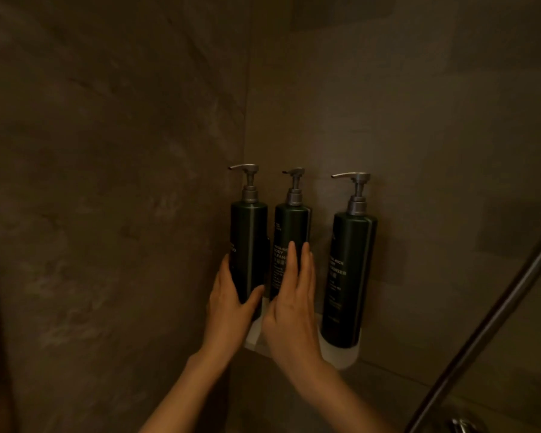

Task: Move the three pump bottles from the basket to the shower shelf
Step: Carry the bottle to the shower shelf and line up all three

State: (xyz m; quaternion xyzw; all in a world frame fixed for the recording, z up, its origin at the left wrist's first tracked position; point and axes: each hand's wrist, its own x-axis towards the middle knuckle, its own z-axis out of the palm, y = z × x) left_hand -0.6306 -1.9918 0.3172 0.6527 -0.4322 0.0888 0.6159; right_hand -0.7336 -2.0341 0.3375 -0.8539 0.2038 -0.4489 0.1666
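Bottles stand in a row on the white corner shower shelf [341, 354], all three upright, dark green with silver pumps. The left hand [228, 310] has its grip wrapped around the left pump bottle [249, 245], thumb in front. The right hand [291, 307] lies flat with fingers spread straight, touching the front of the middle pump bottle [291, 226]. The right pump bottle [350, 270] stands apart, untouched, near a metal shower hose [487, 323].

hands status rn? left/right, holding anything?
Left hand: closed around the left bottle.
Right hand: open, fingers flat against the middle bottle, no grip.
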